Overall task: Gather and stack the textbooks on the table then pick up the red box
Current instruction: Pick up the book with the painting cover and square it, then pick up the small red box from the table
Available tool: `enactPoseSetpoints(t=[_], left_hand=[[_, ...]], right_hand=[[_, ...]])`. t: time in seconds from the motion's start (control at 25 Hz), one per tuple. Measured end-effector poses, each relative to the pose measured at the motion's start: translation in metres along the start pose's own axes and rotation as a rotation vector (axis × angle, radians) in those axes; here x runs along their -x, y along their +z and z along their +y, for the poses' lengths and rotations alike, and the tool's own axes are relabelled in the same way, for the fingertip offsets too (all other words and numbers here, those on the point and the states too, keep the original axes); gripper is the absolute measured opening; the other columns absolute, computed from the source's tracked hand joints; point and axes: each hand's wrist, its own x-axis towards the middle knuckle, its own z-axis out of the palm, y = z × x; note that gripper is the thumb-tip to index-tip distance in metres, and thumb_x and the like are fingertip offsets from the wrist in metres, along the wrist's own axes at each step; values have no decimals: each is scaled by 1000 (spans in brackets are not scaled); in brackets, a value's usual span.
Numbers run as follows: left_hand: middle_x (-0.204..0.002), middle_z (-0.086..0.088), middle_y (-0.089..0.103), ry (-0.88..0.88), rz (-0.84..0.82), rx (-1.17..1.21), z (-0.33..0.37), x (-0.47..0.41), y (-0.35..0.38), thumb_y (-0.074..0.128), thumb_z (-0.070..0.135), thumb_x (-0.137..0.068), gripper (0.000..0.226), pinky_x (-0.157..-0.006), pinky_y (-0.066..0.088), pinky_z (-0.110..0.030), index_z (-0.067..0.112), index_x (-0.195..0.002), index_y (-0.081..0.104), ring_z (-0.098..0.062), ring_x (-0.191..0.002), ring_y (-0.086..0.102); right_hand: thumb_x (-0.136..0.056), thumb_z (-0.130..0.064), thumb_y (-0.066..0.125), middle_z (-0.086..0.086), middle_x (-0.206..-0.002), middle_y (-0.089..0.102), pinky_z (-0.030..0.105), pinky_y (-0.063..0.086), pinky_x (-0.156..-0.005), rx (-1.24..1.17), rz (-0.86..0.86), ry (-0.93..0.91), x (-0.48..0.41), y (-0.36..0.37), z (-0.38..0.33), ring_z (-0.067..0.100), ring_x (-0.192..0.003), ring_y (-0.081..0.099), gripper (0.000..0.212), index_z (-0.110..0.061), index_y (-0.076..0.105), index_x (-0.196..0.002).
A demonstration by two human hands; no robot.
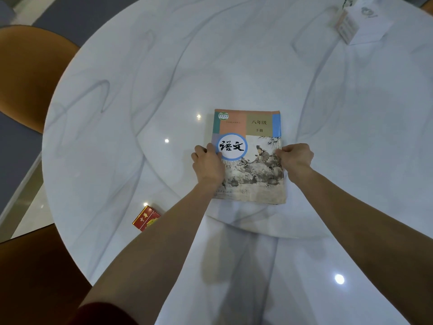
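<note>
A textbook [254,134] with a painted landscape cover and a blue-ringed title circle lies flat near the middle of the round marble table [140,90]; whether other books lie under it I cannot tell. My left hand [208,164] grips its left edge, thumb on the cover. My right hand [296,157] is closed on its right edge. A small red box [145,218] with gold lettering lies on the table at the near left, partly hidden behind my left forearm.
A white paper bag with a pink tag [360,22] lies at the far right of the table. An orange-brown chair [28,73] stands at the left, and another chair back [35,277] at the near left. The table's left rim curves close to the red box.
</note>
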Motion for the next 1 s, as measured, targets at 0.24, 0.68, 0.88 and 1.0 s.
enactPoseSetpoints(t=[0.24, 0.68, 0.88, 1.0], left_hand=[[-124, -24, 48, 57, -125, -7, -4, -7, -22, 43, 17, -98, 33, -91, 45, -40, -1, -124, 50, -38, -111, 51], [-121, -14, 62, 148, -89, -52, -41, 28, -63, 45, 17, -96, 33, -92, 48, -38, 9, -126, 56, -30, -113, 57], [-123, -11, 60, 161, -57, -170, -76, 50, -84, 44, 20, -96, 36, -93, 48, -38, 12, -130, 53, -28, -114, 57], [-124, -11, 59, 124, -21, -211, -101, 65, -95, 44, 21, -96, 38, -94, 49, -39, 13, -132, 50, -28, -115, 55]], right_hand=[[-83, -11, 66, 19, -84, 65, 30, 52, -71, 178, -55, -53, 3, -8, -10, 29, -76, 61, 18, 5, 72, -88], [-91, -12, 45, 18, -103, 65, 35, 49, -70, 621, -99, -587, 71, 3, -39, 32, -80, 57, 24, -2, 65, -98], [-92, -12, 41, 17, -90, 64, 28, 38, -54, 780, -241, -817, 111, 29, -55, 30, -71, 52, 26, -2, 65, -91], [-91, -13, 43, 17, -100, 66, 34, 44, -60, 820, -312, -944, 136, 50, -61, 33, -85, 60, 26, -2, 66, -98]])
